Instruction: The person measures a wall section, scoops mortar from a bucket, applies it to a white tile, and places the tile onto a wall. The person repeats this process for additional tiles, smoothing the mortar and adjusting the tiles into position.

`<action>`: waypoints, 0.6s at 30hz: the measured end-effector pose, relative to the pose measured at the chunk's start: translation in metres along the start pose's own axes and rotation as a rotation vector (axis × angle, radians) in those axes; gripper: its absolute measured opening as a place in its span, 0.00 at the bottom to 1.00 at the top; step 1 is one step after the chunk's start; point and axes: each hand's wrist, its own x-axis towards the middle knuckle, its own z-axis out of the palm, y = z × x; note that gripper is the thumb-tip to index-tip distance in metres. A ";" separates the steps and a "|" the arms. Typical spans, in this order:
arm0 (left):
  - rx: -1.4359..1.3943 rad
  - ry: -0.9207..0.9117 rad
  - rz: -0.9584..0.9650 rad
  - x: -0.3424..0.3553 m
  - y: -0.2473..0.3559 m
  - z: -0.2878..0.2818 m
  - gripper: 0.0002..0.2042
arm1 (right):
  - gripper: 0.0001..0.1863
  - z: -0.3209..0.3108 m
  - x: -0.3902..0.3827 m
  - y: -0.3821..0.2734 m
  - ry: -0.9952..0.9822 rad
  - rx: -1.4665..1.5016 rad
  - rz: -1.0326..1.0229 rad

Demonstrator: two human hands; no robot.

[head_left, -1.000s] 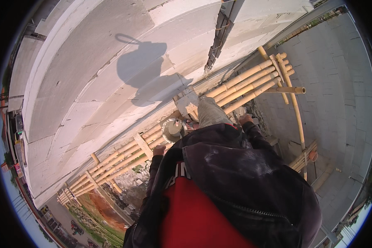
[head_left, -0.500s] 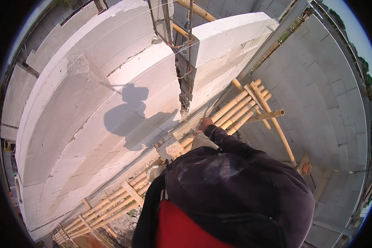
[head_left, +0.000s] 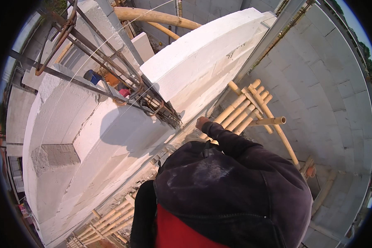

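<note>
My right hand (head_left: 201, 122) reaches out at the end of a dark, dust-marked sleeve (head_left: 244, 151). It is closed, close to the foot of the pale block wall (head_left: 153, 120) and beside the inner end of the bamboo poles (head_left: 231, 113). Whatever the fingers hold, if anything, is hidden. Just past the hand, a rebar column cage (head_left: 153, 103) stands in the gap between two wall sections. My left hand does not show; only the dark left side of my jacket (head_left: 144, 215) is visible, beside a red garment (head_left: 177, 231).
More bamboo scaffold poles (head_left: 107, 219) run along the wall's foot at lower left. A crosswise pole (head_left: 268, 121) sticks out at right. A thin string (head_left: 107, 39) crosses above the wall. Behind the wall are a dark blue bucket (head_left: 93, 77) and a thick bamboo pole (head_left: 157, 16).
My view has shifted over the wall, so the rebar looms larger and the bucket behind shows. My jacket now covers the trousers and the pale block. My right hand stays near the wall's foot.
</note>
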 end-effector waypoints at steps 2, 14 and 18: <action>0.000 -0.004 0.004 -0.003 0.009 0.008 0.08 | 0.12 0.004 0.010 0.042 -0.049 -0.113 -0.093; 0.107 -0.046 0.306 -0.098 0.197 -0.003 0.09 | 0.19 -0.017 -0.004 0.059 -0.103 0.258 0.009; 0.322 -0.211 0.692 -0.221 0.393 -0.003 0.11 | 0.20 -0.006 -0.004 0.067 0.134 0.235 -0.055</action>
